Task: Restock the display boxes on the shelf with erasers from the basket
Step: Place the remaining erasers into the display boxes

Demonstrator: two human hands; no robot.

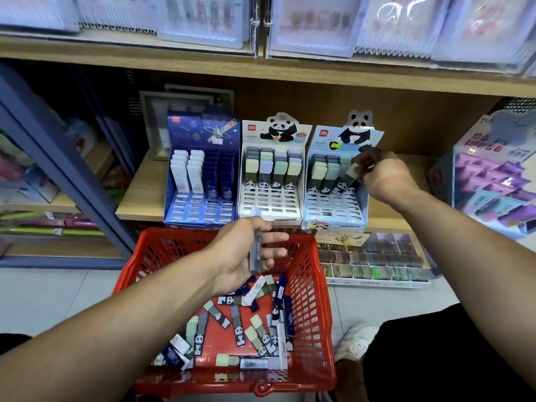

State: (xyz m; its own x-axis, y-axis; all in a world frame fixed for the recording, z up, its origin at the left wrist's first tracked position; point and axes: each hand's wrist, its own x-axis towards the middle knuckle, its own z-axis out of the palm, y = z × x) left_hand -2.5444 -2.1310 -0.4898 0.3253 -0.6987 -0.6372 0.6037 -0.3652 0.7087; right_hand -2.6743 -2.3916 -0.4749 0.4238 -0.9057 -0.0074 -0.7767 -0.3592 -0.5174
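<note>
Right hand (383,175): fingers curled, pinching one pale eraser (352,171) by its upper end; long axis near upright, leaning slightly, lower end at the rear right slots of the light-blue display box (333,210). The free slot lies directly below and just in front of this grip, so the coming move is, by judgement, a short push down along the eraser's length. This hand is the nearer one to that box.

Left hand (246,250): held above the far rim of the red basket (316,314), thumb and fingers closed on one grey eraser (255,250), long axis running toward the shelf, far end pointing at the white display box (268,204).

White display box: middle of three at the front edge of the wooden shelf (139,198); rear rows filled, front rows of slots open.

Dark-blue display box (200,210): left of the white one, touching it; white erasers at rear left, front slots open.

Red basket: on the floor below the shelf edge; loose erasers (246,332) scattered across its bottom, many left.

Flat tray of small packets (374,262): on the floor, right of the basket.
</note>
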